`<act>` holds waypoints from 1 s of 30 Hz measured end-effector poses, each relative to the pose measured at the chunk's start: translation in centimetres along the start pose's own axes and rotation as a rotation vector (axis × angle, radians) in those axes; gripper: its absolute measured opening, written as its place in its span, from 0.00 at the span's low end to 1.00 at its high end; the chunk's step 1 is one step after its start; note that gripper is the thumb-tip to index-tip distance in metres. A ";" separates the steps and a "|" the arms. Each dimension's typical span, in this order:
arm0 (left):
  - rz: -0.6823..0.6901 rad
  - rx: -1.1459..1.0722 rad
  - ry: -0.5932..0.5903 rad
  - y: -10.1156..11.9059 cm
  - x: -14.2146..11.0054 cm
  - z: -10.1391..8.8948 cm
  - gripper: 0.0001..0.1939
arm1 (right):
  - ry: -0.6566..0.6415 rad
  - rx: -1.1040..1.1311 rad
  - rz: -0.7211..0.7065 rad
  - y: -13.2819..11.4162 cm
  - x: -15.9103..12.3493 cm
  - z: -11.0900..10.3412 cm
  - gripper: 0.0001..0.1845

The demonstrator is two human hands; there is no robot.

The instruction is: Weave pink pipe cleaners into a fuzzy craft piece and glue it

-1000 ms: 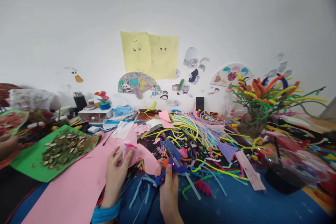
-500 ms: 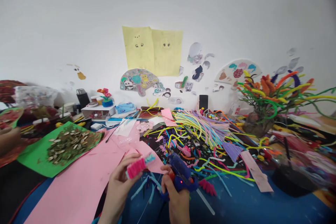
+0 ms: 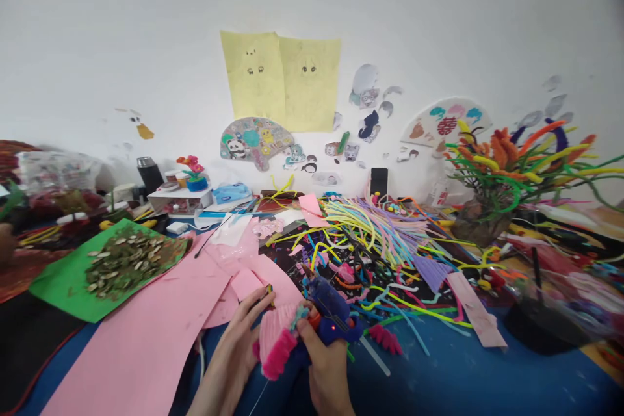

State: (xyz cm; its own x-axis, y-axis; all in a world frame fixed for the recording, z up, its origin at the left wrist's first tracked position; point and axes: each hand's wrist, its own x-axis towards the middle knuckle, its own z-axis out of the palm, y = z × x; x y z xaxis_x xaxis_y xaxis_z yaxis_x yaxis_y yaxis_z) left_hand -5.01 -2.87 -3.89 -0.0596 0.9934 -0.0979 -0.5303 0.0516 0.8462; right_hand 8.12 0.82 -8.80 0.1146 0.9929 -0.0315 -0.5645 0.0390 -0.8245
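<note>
My left hand (image 3: pixel 236 338) holds a pink pipe-cleaner piece (image 3: pixel 273 341) with a hot-pink fuzzy lower edge and a light-blue upper edge. Its fingertips reach up past the piece; the thumb is hidden. My right hand (image 3: pixel 324 354) is wrapped round a blue glue gun (image 3: pixel 331 305) with a lit red light. The right thumb also presses on the blue edge of the piece. A hot-pink zigzag pipe cleaner (image 3: pixel 385 340) lies on the table right of the gun. Behind my left fingers is a pink paper pad (image 3: pixel 246 285).
Loose pipe cleaners (image 3: pixel 361 227) spread over the table's middle. At left lie a large pink sheet (image 3: pixel 141 331) and a green sheet (image 3: pixel 58 286) bearing seeds. A vase (image 3: pixel 480 221) of pipe-cleaner stems and a black round base (image 3: pixel 541 331) stand at right. Another person's hand (image 3: pixel 6 244) shows far left.
The pink piece has turned, showing its light-pink face, and moved right and down towards my right hand. My right thumb now touches it. The other person's hand has shifted left.
</note>
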 end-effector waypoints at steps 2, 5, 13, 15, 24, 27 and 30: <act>-0.094 -0.021 0.043 0.2 0.0 0.4 0.25 | -0.019 -0.052 0.004 0.0 -0.1 -0.1 0.17; -0.223 -0.038 0.058 0.2 0.3 0.5 0.24 | -0.051 -0.130 -0.009 -0.2 -0.2 -0.3 0.16; -0.062 -0.160 0.493 0.7 2.2 -0.7 0.05 | 0.000 -0.276 -0.087 -0.7 -0.8 -0.5 0.17; 0.010 -0.160 0.495 0.9 2.5 -0.9 0.05 | 0.074 -0.302 -0.160 -0.7 -1.0 -0.2 0.16; -0.011 -0.254 0.379 1.3 1.5 -0.2 0.05 | -0.126 -0.509 -0.344 -1.8 -0.6 0.1 0.04; 0.032 -0.254 0.433 1.4 1.2 -0.1 0.03 | -0.172 -0.550 -0.325 -1.7 -0.5 -0.4 0.04; 0.059 -0.229 0.505 1.5 1.0 -0.1 0.04 | -0.191 -0.550 -0.319 -1.2 -0.6 -0.8 0.04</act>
State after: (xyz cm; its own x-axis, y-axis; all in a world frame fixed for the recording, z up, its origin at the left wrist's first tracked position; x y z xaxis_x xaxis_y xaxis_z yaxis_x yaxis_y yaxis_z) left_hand -5.91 -1.85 -2.73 -0.4632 0.8183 -0.3404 -0.6807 -0.0825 0.7279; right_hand 9.35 0.11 -8.22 0.0319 0.9465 0.3211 -0.0219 0.3218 -0.9465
